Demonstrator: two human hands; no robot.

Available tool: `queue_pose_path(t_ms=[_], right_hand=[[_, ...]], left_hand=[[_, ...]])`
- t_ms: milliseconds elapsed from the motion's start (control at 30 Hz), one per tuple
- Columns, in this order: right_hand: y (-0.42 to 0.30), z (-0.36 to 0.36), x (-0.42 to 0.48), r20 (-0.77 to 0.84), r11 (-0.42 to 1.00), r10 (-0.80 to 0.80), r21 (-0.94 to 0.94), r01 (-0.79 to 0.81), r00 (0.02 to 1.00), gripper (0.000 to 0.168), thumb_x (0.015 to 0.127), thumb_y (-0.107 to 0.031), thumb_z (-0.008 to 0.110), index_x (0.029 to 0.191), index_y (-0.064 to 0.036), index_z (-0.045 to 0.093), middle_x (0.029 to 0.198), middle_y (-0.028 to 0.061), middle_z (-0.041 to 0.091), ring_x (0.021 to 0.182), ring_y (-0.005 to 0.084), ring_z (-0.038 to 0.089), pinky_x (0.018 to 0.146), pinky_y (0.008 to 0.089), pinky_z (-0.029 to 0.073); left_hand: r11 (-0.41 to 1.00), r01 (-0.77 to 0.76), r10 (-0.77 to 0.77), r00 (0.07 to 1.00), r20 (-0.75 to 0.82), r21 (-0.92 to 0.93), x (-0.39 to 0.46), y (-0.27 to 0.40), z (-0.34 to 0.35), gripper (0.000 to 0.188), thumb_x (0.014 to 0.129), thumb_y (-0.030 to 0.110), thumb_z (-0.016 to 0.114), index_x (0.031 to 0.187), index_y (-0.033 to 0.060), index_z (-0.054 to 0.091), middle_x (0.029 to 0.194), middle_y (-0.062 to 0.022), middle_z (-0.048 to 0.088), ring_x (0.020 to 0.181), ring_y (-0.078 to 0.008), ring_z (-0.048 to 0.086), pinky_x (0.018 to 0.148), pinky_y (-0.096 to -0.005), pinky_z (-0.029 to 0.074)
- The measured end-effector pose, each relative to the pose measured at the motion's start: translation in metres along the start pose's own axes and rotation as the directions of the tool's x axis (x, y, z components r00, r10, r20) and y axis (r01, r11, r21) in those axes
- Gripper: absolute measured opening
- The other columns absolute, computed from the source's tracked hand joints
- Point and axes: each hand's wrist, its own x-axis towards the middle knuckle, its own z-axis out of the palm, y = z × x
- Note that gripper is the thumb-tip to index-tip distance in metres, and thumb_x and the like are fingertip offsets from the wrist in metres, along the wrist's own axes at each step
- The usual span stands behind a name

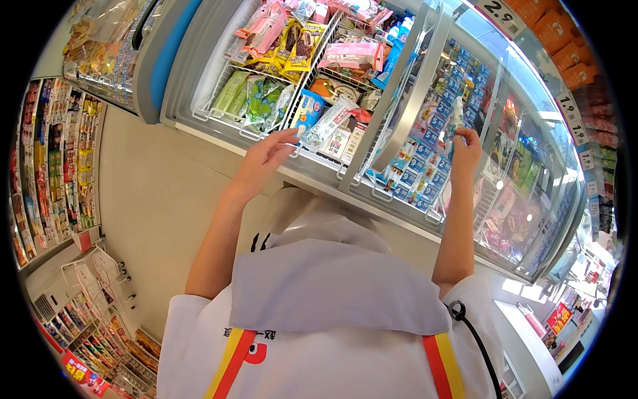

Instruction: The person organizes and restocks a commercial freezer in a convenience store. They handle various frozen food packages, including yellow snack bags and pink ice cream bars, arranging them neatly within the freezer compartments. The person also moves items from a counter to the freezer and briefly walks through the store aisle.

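Note:
My right hand (pixel 465 145) pinches a small light-coloured wrapped package (pixel 454 119) above the sliding glass lid of a chest freezer (pixel 319 169). Over the front rim of the freezer's uncovered left part is my left hand (pixel 266 162), fingers apart and holding nothing, its fingertips near a blue wrapped package (pixel 308 110). Wire baskets below contain green packages (pixel 264 99), yellow packages (pixel 300 47) and pink packages (pixel 351 56). A silvery-white package (pixel 329 122) lies right of the blue one. The curved metal handle (pixel 411 119) stands between my hands.
Price stickers cover part of the glass lid (pixel 503 199). Another freezer with a blue edge (pixel 172 55) adjoins at the left. Shelves of packaged goods (pixel 60 164) stand at far left, with more racks (pixel 107 339) at lower left. A white counter (pixel 528 344) is at lower right.

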Motion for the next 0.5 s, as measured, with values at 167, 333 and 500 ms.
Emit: queue_pose_path(t_ms=[167,333,500], right_hand=[[-0.099,0.054,-0.097,0.542,0.397,0.015,0.768,-0.502,0.840,0.012,0.081,0.003,0.046,0.092,-0.004,0.047,0.102,0.0124,0.057,0.093,0.0220,0.061,0.080,0.0330,0.051],[-0.101,0.108,-0.132,0.591,0.692,0.076,0.548,-0.469,0.803,0.021,0.095,-0.013,0.043,0.110,-0.002,0.051,0.113,0.0098,0.058,0.103,0.0146,0.055,0.081,0.0291,0.049],[-0.074,0.077,-0.136,0.297,0.772,0.244,0.516,-0.370,0.923,0.021,0.094,-0.011,0.045,0.109,0.001,0.052,0.113,0.0117,0.058,0.098,0.0187,0.060,0.080,0.0298,0.050]], left_hand=[[0.638,0.125,0.024,0.983,0.182,-0.760,0.063,0.021,0.067,0.054,0.092,0.030,0.051,0.137,0.0084,0.030,0.129,-0.0153,0.046,0.113,-0.0267,0.051,0.093,-0.0397,0.044],[0.594,0.191,-0.214,0.974,0.075,-0.781,0.136,-0.007,0.035,0.028,0.091,0.023,0.055,0.113,0.0083,0.044,0.103,-0.0081,0.058,0.087,-0.0196,0.061,0.069,-0.0364,0.054],[0.723,0.011,-0.064,0.997,-0.050,-0.691,0.213,-0.044,0.058,0.033,0.089,0.011,0.055,0.118,0.0066,0.040,0.096,-0.0071,0.055,0.088,-0.0126,0.057,0.071,-0.0283,0.052]])
